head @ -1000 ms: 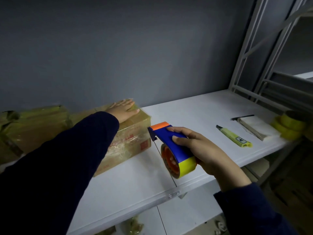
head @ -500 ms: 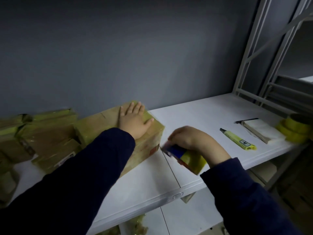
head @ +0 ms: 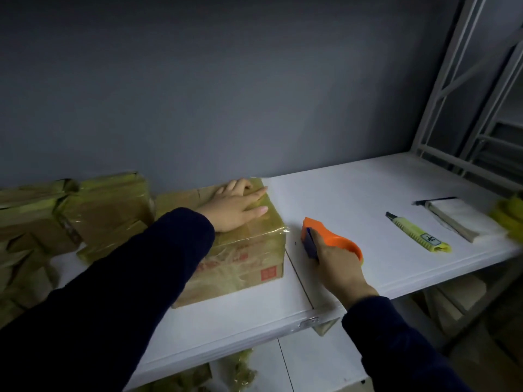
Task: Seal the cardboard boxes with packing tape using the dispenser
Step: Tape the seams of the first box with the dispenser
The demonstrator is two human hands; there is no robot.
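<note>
On a white shelf (head: 353, 193), the tape-wrapped brown cardboard box (head: 249, 258) is held down by the left hand (head: 235, 206), fingers straight. Just beside it, the orange-and-blue plastic tape dispenser (head: 328, 236), judged light and rigid, is gripped round its middle by the right hand (head: 336, 264).

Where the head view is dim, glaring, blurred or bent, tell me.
Head view: dim overall, the dark blue left sleeve nearly without detail; head view: the white shelf board is brightest, with a small glint on the top corner of the tape-wrapped brown cardboard box; head view: the yellow tape rolls at the right edge are smeared; head view: the white metal rack frame leans from wide-angle distortion.
</note>
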